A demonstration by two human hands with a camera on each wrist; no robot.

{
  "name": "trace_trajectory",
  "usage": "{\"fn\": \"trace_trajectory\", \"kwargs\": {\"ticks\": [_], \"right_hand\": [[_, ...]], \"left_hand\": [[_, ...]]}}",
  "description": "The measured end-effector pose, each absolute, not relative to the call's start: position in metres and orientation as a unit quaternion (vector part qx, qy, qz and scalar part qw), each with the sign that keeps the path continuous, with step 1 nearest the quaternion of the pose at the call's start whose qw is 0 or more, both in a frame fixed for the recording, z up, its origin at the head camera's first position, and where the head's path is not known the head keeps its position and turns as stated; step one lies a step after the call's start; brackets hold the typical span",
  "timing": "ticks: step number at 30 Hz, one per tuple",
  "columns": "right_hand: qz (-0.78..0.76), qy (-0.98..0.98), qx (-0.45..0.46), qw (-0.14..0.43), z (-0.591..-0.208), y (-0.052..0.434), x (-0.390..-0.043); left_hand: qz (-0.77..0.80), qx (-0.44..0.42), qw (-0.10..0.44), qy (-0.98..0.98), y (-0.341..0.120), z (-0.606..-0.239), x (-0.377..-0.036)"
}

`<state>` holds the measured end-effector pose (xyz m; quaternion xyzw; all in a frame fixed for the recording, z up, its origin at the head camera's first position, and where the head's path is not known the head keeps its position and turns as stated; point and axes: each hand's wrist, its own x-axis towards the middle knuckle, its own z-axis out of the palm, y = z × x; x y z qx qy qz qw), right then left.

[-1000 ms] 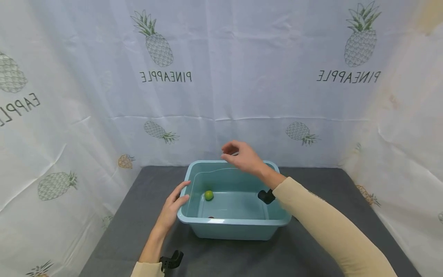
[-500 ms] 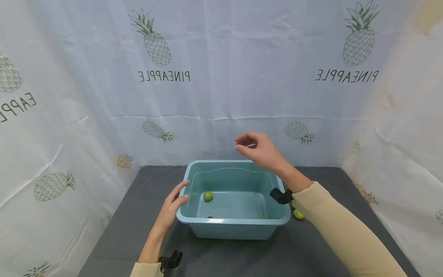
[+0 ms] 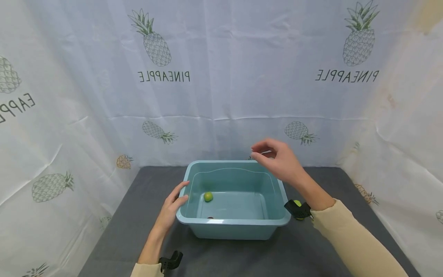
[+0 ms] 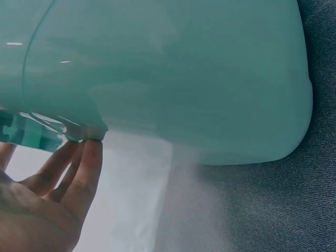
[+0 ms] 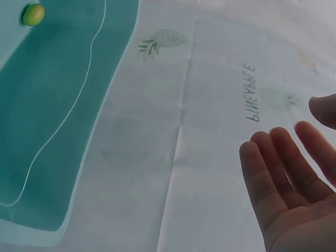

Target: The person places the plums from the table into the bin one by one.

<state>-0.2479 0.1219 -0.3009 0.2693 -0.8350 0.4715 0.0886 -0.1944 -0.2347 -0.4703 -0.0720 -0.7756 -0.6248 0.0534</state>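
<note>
Green ball [image 3: 208,196] floats at the left end of your teal basin [image 3: 235,223], mid-tabletop [image 3: 131,215]. Your left hand [image 3: 172,209] rests straight-fingered against the basin's left rim. Your right hand [image 3: 278,159], loosely curled and empty, has drifted from above the water to past the far right corner, likely reaching for the next ball.

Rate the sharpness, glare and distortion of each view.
Head view: even, soft light, sharp throughout; the wide lens bows the white pineapple-print backdrop and its lettering reads mirrored. Left wrist view: the glossy teal plastic tub sits too close, hazy, with small glare streaks at upper left; the left hand is soft. Right wrist view: mild blur, the right hand is cropped, and the small green ball is fuzzy.
</note>
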Motion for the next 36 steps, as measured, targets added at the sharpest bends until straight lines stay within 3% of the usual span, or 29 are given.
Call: {"fn": "trace_trajectory", "kwargs": {"ticks": [18, 36], "right_hand": [[0.442, -0.848, 0.247, 0.160, -0.335, 0.156, -0.216], [0.445, -0.855, 0.194, 0.183, -0.376, 0.183, -0.207]], "left_hand": [[-0.631, -0.081, 0.052, -0.770, -0.235, -0.474, -0.195], [-0.632, -0.076, 0.052, -0.769, -0.236, -0.473, -0.195]]}}
